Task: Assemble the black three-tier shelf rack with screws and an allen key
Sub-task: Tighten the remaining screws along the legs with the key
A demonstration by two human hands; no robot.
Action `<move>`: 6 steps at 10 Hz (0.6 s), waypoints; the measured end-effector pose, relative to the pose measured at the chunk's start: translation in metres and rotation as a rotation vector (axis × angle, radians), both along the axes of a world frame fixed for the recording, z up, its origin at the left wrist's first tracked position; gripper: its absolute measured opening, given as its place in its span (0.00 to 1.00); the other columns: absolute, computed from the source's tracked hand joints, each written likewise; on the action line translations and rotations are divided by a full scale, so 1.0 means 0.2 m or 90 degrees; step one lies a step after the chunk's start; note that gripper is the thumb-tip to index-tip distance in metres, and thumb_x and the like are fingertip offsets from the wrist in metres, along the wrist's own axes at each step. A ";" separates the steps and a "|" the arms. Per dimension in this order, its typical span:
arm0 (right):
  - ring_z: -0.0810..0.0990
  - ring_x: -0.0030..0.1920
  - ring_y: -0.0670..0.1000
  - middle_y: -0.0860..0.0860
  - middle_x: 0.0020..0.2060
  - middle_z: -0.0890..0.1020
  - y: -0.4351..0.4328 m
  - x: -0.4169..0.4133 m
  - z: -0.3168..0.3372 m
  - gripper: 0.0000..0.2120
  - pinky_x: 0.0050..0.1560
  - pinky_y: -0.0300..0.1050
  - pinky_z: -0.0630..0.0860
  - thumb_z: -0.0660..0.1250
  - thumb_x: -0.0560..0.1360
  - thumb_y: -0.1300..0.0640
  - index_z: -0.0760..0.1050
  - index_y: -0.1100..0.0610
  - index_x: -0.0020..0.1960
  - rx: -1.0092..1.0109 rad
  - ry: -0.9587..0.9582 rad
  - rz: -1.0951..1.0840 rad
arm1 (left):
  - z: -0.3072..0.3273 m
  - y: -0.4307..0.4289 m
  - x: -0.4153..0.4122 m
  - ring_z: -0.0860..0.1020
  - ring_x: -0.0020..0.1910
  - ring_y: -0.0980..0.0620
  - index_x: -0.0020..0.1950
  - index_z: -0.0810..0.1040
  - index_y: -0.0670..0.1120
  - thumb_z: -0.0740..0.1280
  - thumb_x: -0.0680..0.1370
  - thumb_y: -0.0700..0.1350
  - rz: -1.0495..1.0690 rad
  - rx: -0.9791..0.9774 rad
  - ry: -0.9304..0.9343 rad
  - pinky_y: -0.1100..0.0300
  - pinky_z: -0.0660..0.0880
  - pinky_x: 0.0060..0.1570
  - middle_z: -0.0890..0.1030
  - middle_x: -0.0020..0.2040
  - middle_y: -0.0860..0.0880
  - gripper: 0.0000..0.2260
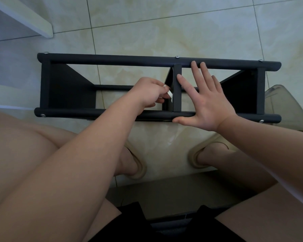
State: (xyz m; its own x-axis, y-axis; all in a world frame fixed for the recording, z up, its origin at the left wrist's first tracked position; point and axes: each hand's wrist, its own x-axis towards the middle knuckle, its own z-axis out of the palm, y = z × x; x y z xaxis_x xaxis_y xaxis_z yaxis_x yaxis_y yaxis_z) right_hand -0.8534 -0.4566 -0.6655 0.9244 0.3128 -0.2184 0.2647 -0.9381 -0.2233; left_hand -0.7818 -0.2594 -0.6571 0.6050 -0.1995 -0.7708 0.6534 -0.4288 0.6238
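Left hand pinches a small white strip against the matte black rack at its middle panel; right hand lies spread flat across the round rails.

Tiled floor with black rack

Black shelf rack lying on side, silver screws fitted.
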 end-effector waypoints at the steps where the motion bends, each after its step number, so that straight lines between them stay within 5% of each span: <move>1: 0.40 0.81 0.63 0.60 0.82 0.42 0.00 0.00 0.00 0.54 0.77 0.70 0.53 0.52 0.68 0.19 0.47 0.49 0.84 -0.002 0.001 0.001 | 0.00 0.00 0.00 0.83 0.43 0.57 0.51 0.80 0.51 0.68 0.80 0.49 -0.024 0.012 0.013 0.57 0.72 0.43 0.86 0.39 0.56 0.03; 6: 0.42 0.81 0.64 0.61 0.82 0.44 0.00 0.00 0.00 0.53 0.76 0.71 0.54 0.53 0.69 0.20 0.49 0.50 0.83 0.003 -0.011 0.003 | 0.02 0.00 0.01 0.83 0.48 0.56 0.51 0.81 0.50 0.67 0.80 0.49 -0.030 -0.002 0.096 0.55 0.74 0.56 0.86 0.40 0.57 0.05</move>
